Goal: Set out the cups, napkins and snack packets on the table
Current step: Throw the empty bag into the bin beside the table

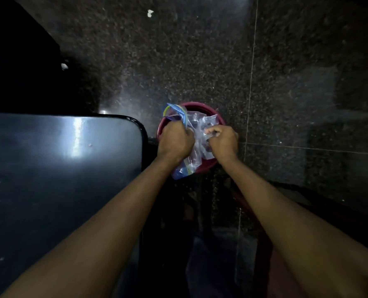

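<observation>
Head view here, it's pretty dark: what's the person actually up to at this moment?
A person stands over a pink bucket on the speckled floor, beside a dark table. Both hands grip clear plastic zip bags above the bucket: the left hand holds the blue-edged side, the right hand pinches the other. The bags' contents are too dim to tell. No cups or napkins show on the table.

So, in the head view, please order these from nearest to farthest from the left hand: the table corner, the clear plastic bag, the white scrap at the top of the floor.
1. clear plastic bag: gripped by the left hand.
2. table corner: just left of it.
3. white scrap: far up the floor.
</observation>
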